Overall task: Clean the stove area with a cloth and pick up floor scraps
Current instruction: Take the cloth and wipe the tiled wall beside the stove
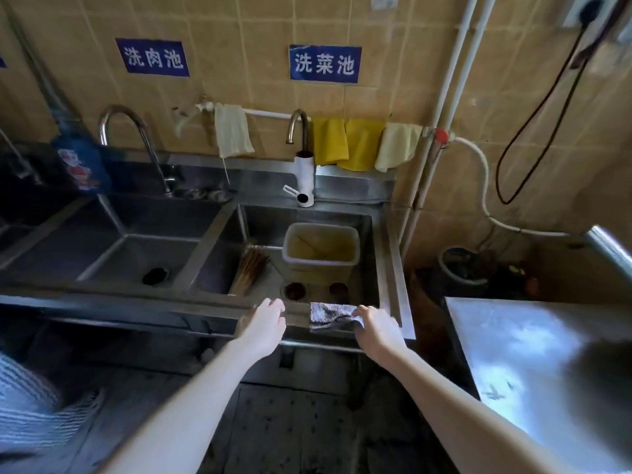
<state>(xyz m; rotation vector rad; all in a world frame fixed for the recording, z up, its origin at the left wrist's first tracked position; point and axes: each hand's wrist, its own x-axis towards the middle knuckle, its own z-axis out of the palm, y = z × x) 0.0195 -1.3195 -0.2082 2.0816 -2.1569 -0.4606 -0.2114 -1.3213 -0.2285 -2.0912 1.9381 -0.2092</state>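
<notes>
A grey patterned cloth (330,317) hangs over the front rim of the right steel sink (393,265). My right hand (376,328) rests on the cloth's right end, fingers curled over it and gripping it. My left hand (265,325) hovers at the same rim, a little left of the cloth, fingers apart and holding nothing. Neither a stove nor any floor scraps are in view.
In the right sink stand a white tub (321,248) of yellowish liquid and a bundle of bamboo skewers (249,270). The left sink (136,248) sits beside it. Yellow and pale cloths (345,143) hang on a wall pipe. A steel table (533,347) stands at right.
</notes>
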